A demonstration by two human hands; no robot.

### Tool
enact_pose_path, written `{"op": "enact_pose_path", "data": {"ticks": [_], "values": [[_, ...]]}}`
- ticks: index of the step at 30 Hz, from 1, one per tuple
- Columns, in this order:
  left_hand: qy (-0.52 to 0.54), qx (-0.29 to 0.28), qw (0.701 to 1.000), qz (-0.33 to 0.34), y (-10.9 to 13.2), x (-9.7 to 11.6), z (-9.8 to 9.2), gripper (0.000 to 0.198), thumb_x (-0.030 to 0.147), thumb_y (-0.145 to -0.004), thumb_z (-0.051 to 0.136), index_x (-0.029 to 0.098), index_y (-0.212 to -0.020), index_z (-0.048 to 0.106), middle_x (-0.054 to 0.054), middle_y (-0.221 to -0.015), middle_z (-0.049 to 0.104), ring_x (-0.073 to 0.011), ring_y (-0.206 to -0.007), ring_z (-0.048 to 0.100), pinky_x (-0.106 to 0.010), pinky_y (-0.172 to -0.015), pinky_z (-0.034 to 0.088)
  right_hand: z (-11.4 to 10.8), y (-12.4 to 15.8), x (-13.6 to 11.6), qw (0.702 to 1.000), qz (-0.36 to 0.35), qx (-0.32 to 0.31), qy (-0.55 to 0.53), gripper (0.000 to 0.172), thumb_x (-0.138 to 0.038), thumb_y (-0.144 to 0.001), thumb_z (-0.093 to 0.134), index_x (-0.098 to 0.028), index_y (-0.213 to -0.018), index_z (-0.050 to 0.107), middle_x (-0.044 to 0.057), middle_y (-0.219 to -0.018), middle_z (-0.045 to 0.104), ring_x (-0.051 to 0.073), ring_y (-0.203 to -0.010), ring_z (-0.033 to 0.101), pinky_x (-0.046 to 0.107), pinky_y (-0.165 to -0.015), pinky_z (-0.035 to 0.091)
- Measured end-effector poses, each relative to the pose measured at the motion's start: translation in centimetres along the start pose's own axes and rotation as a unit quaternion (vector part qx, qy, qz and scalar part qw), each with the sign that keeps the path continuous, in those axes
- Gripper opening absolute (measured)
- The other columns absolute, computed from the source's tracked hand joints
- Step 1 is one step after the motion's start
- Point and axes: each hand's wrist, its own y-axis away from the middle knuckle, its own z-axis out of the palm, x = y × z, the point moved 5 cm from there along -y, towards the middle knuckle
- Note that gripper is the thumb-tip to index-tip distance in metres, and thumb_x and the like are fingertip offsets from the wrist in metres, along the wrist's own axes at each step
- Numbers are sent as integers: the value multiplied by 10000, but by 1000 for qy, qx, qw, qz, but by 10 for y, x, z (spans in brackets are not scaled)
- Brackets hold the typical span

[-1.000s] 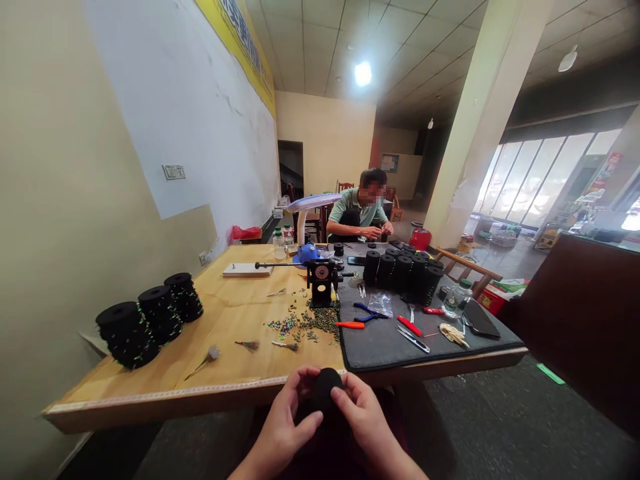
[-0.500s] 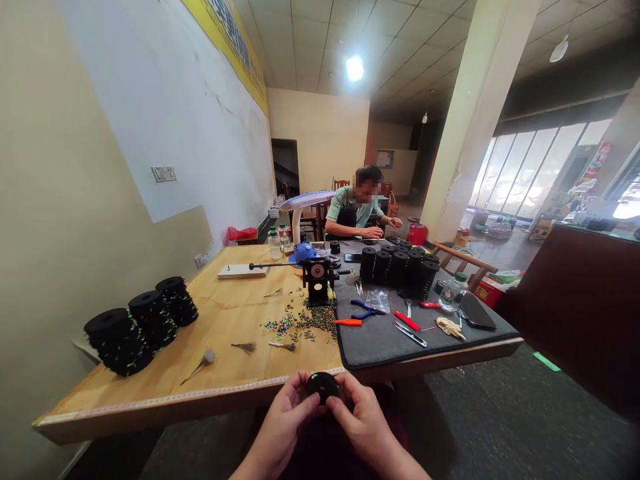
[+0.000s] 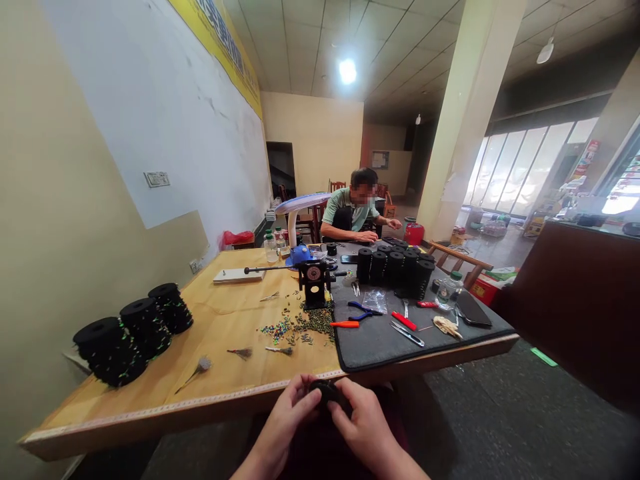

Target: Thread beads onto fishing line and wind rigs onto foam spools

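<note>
Both hands meet just below the near edge of the wooden table (image 3: pixel 165 393), holding a small black spool (image 3: pixel 326 391) between them. My left hand (image 3: pixel 289 421) has its fingers curled on the spool's left side. My right hand (image 3: pixel 361 421) pinches the right side with thumb and fingers. Most of the spool is covered by the fingers. On the table beyond lie a scatter of small coloured beads (image 3: pixel 300 325) and a black hand-crank winder (image 3: pixel 314 283).
Three black spools (image 3: pixel 131 329) stand at the table's left. A grey mat (image 3: pixel 400 333) carries pliers, scissors, a phone and a row of black spools (image 3: pixel 395 267). A person sits working at the far end. A dark counter (image 3: pixel 580 307) stands at the right.
The black spool was turned and lowered between my hands and is now mostly hidden by the fingers. My view swung slightly right. The far person's arm reached out.
</note>
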Motion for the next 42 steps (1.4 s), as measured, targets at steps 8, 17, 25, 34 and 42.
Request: {"op": "enact_pose_path", "data": {"ticks": [8,17,25,34,42], "values": [[132,-55,985,-92,-3,-13,7,117,265,-718,668,179,-760,600,-1,-771,646,-147,-686,590,-298,-710,471,-1,0,6,998,38,-39,9,130,-205,-797,531,-185,-855,647,0,-739,668,160,-660,560,222,-582,361],[-221,-62,973,-29,-11,-4,2,287,425,-658,719,158,-669,613,20,-623,571,-125,-596,481,-216,-544,339,1,1,5,971,1,-112,210,48,-155,-716,593,-191,-702,622,12,-678,647,152,-632,536,228,-552,297],[-1,-70,985,-160,1,-27,7,170,312,-708,636,167,-678,554,16,-673,574,-137,-641,548,-255,-611,430,-5,4,9,993,60,-99,6,127,-239,-779,589,-189,-888,631,-42,-603,578,109,-543,474,198,-519,321],[160,-86,970,-162,8,-28,12,142,294,-739,601,173,-813,609,-28,-813,622,-158,-729,578,-309,-695,473,-3,14,4,994,-1,-91,64,165,-290,-839,536,-198,-871,669,-22,-618,618,116,-527,484,214,-514,300],[-93,-77,986,-119,7,-16,7,217,335,-680,707,162,-732,588,36,-666,552,-107,-604,495,-209,-560,368,1,14,0,955,-79,-111,265,101,-290,-814,586,-207,-822,642,25,-702,707,166,-603,613,248,-527,276]]}}
